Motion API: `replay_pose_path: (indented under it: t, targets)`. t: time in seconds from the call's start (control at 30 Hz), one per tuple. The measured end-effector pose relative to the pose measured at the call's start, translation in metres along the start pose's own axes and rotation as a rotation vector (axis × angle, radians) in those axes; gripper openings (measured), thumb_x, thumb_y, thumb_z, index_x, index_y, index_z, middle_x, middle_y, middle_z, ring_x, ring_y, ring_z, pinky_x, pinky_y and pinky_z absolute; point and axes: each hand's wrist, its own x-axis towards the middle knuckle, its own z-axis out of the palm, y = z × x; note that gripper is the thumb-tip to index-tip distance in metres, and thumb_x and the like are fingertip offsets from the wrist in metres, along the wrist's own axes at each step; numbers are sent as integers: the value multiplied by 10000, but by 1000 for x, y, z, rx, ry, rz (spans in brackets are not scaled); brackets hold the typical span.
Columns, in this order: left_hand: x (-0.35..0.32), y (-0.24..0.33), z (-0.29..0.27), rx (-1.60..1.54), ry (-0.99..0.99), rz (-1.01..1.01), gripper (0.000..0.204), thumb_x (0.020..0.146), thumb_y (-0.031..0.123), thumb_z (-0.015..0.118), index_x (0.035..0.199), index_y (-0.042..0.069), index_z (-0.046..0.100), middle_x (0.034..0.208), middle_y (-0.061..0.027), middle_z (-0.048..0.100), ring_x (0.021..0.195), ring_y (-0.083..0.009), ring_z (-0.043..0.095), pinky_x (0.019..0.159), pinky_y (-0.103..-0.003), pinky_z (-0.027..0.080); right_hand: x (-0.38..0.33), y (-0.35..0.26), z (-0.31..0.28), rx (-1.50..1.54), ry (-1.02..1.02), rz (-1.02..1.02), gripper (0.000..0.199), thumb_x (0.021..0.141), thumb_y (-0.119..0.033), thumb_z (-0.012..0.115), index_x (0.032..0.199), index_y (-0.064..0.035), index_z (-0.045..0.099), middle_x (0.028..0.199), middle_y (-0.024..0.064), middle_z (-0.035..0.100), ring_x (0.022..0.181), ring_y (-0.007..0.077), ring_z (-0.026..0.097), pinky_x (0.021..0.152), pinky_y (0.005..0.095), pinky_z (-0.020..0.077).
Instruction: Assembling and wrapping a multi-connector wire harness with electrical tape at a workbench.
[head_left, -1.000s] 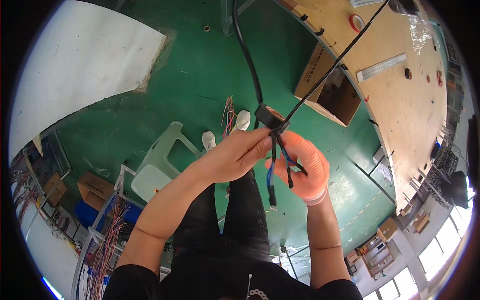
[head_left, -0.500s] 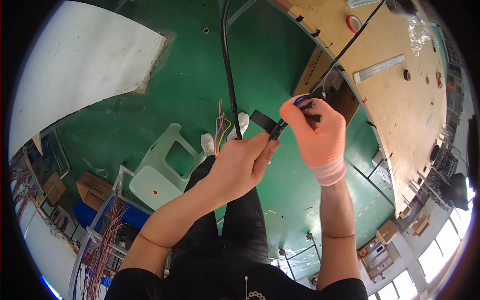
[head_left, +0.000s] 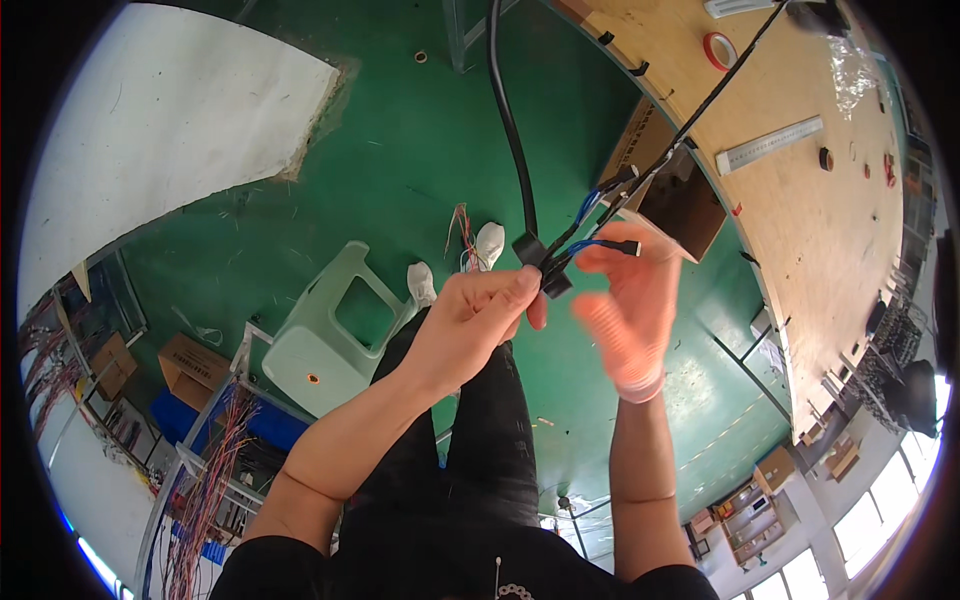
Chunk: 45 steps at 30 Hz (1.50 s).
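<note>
My bare left hand (head_left: 470, 325) is closed, pinching a black cable bundle (head_left: 548, 262) between thumb and fingers. A flat black strip that looks like tape (head_left: 529, 248) sits across the bundle at the fingertips. Out of this spot fan thin branches, among them blue wires (head_left: 585, 245) ending in a black connector (head_left: 628, 247). Another connector (head_left: 626, 173) points up and right. From the grip a thick black cable (head_left: 512, 130) runs upward. My right hand (head_left: 640, 305), in an orange glove, is open beside the lower connector, its fingers apart and slightly blurred.
A thin black cable (head_left: 705, 105) stretches over the wooden table (head_left: 790, 230) at right, where a ruler (head_left: 768, 145) and red tape roll (head_left: 718, 50) lie. Below stands a cardboard box (head_left: 680, 205). A green stool (head_left: 320, 340) is at left, near a rack with loose wires (head_left: 205, 470).
My right hand has let go of the wire branches and opened, moving slightly down. The connectors with blue wires now show. My left hand keeps its pinch, and the thick cable has shifted right.
</note>
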Motion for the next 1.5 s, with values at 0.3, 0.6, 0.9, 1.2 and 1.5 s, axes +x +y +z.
replay_pose_path:
  t: [0.3, 0.6, 0.9, 1.2, 1.5]
  targets:
    - [-8, 7, -1, 308, 92, 111, 437, 1015, 311, 443, 715, 14, 557, 529, 10, 397, 483, -89, 322, 480, -266, 270, -15, -7, 20, -836, -121, -321, 316, 658, 28, 701, 951, 20, 582, 902, 145, 638, 655, 324, 629, 567, 347, 508]
    - [-28, -7, 0, 836, 404, 729, 301, 870, 1, 587, 1161, -9, 507, 785, -135, 534, 623, -308, 545, 557, -377, 445, 31, -77, 28, -1171, -645, -512, 257, 612, -116, 704, 708, -56, 474, 608, 72, 476, 501, 269, 513, 432, 350, 371]
    - [-4, -27, 2, 807, 558, 941, 606, 631, 127, 768, 1183, -8, 555, 772, -63, 509, 586, -199, 534, 526, -312, 443, 43, -96, 50, -1195, -722, -394, 271, 670, -189, 709, 710, -64, 472, 621, 80, 504, 517, 305, 522, 461, 370, 406]
    - [9, -35, -5, 720, 575, 1049, 695, 578, 423, 808, 1107, 22, 603, 676, -29, 516, 521, -165, 524, 490, -297, 407, 8, -74, 27, -653, -267, 82, 291, 819, -116, 705, 1055, -2, 578, 743, 58, 586, 629, 116, 548, 577, 245, 453]
    - [16, -44, -10, 728, 555, 1063, 643, 600, 413, 800, 1076, 27, 607, 681, -31, 536, 515, -171, 522, 476, -294, 392, 37, -75, 43, -378, -254, 176, 349, 829, 127, 513, 1166, 39, 537, 1067, 119, 609, 888, 142, 578, 785, 248, 469]
